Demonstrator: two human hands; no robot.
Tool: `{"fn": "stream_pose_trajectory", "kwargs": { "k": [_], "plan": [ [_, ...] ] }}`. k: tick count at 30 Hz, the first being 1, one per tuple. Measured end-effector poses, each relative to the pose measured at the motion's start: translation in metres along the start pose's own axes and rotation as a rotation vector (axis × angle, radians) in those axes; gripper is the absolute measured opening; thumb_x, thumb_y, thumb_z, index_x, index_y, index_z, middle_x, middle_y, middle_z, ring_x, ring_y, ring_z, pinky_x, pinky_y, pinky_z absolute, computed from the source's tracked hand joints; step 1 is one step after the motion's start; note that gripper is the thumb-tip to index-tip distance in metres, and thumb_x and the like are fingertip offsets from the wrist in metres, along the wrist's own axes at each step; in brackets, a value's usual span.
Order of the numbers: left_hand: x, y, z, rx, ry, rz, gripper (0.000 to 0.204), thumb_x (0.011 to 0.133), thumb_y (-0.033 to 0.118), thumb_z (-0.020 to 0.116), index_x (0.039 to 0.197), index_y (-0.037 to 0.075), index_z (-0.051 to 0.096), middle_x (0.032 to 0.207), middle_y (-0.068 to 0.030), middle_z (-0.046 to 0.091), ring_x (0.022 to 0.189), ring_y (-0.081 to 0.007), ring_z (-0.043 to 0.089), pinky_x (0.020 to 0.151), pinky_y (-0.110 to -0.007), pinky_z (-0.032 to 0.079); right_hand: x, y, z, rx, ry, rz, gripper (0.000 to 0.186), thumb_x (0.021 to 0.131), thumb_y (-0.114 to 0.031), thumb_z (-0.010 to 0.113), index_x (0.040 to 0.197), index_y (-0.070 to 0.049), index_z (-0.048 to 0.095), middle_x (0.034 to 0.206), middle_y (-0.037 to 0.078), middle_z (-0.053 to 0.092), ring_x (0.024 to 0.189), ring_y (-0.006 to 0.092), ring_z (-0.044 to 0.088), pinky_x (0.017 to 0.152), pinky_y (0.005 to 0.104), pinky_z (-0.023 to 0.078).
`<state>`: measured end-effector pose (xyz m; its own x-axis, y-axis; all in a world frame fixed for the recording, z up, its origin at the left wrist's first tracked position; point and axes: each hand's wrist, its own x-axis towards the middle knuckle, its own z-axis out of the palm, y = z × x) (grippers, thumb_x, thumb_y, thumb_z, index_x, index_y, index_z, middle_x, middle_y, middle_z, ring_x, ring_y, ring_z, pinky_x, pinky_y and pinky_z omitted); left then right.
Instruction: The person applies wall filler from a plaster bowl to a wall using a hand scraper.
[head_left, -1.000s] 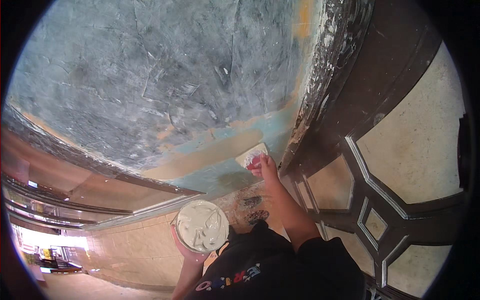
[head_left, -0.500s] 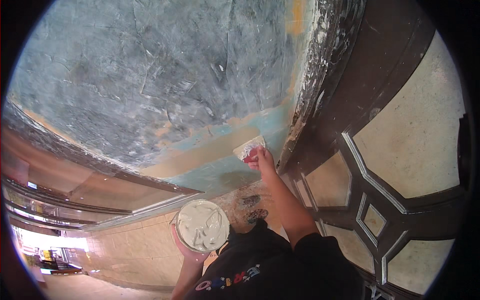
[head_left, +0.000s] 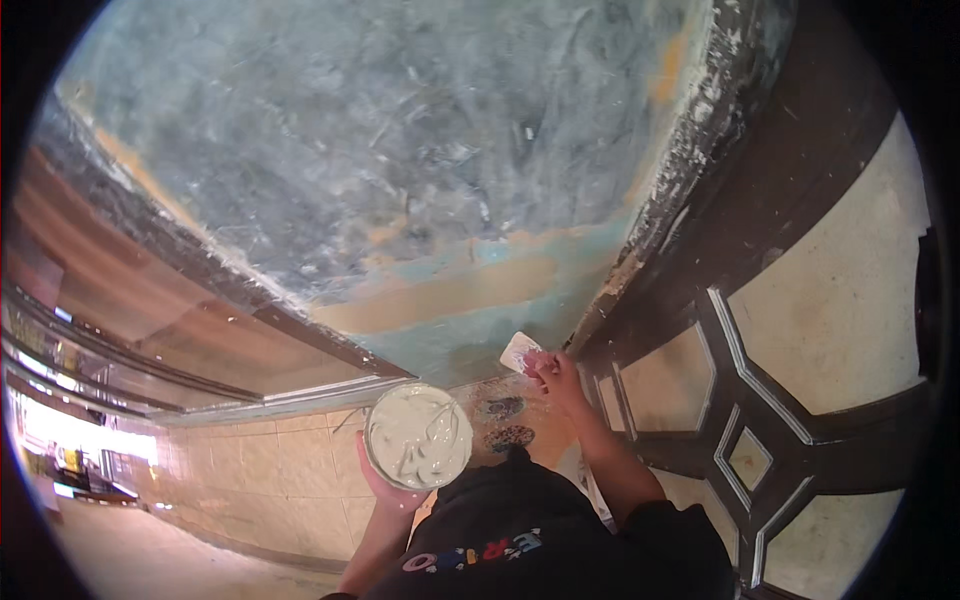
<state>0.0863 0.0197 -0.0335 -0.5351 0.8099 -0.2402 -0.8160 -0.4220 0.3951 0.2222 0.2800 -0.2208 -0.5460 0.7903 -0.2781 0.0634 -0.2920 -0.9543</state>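
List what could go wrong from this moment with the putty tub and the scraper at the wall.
The round tub of pale putty sits open and full on the left hand, so tilting it could spill putty. The right hand presses a small pale scraper low on the patchy blue-grey wall, beside the dark door frame, which could get smeared.

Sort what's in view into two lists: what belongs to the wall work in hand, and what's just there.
In use:
- round tub of pale putty, held by the left hand
- flat scraper blade, pressed to the wall by the right hand
- patchy blue-grey wall

Just there:
- dark panelled door
- tiled floor
- sandalled feet
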Motion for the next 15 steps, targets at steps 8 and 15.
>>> {"fn": "stream_pose_trajectory", "kwargs": {
  "k": [8,15],
  "plan": [
    [0.013,0.023,0.001,-0.19,-0.059,0.02,0.073,0.094,0.062,0.029,0.146,0.012,0.034,0.147,-0.0146,0.038,0.133,-0.0369,0.04,0.109,-0.055,0.033,-0.046,-0.12,0.03,0.036,-0.124,-0.207,0.016,0.096,-0.015,0.058,0.106,-0.003,0.054,0.095,0.006,0.064,0.074,0.0105,0.062,0.06,0.0248,0.052],
    [0.013,0.053,-0.017,-0.127,-0.105,0.047,0.074,0.093,0.063,0.031,0.149,0.015,0.029,0.153,-0.0136,0.029,0.138,-0.0375,0.032,0.11,-0.058,0.028,-0.07,-0.194,0.076,-0.436,-0.23,-0.911,0.017,0.081,-0.005,0.069,0.097,-0.004,0.061,0.109,0.014,0.06,0.095,0.0252,0.063,0.076,0.0342,0.052]
  ]
}}
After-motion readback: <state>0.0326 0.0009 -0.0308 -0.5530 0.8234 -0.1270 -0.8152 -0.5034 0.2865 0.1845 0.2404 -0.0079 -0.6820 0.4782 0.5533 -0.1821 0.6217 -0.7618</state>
